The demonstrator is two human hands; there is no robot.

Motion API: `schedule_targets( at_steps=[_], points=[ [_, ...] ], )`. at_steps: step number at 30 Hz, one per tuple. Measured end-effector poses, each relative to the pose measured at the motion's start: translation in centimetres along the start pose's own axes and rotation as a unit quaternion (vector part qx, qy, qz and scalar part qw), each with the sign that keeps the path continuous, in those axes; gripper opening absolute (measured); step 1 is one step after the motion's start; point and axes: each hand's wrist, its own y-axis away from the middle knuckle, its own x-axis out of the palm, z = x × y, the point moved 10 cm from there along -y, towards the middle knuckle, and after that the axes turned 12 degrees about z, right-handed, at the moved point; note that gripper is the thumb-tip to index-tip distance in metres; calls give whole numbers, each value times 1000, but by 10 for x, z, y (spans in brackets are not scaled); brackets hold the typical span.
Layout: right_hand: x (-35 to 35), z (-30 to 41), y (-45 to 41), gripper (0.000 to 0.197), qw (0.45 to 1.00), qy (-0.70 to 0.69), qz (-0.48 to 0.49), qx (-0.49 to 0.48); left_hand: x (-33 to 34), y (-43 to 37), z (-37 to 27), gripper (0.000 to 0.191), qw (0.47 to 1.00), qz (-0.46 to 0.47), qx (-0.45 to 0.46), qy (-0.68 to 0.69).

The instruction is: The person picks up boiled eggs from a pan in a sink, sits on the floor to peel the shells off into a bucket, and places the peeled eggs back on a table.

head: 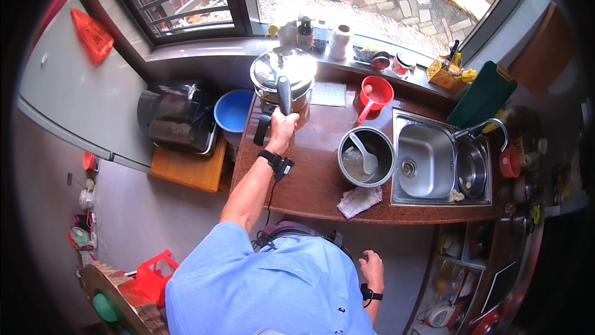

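A metal pressure cooker (279,74) with a shiny lid stands at the back left of the brown counter. My left hand (282,126) is closed around the end of the black handle on its lid side. Low beside my body, away from the counter, hangs my right hand (372,267), its fingers slightly curled and holding nothing. Near the sink is a dark inner pot (344,170) containing a white plastic spoon (369,160) and some pale, wet contents. A folded cloth (360,201) lies against the pot's front side.
Behind the pot sits a red dipper (383,91) with an egg inside. A steel sink (425,163) with a faucet (479,128) is to the right; a green cutting board (483,93) leans behind it. Jars (341,42) line the windowsill. A blue bucket (234,109) stands left of the counter.
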Motion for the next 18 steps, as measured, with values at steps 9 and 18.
schedule_targets(
  at_steps=[9, 18],
  points=[
    [9, -19, 3, 30, 999, -33, 9, 16, 6, 1, 9, 15, 1000, -17, -1, -15],
    [10, -30, 13, 30, 998, -52, -29, 20, 1, 13, 3, 29, 997, -11, -30, -69]
  ],
)
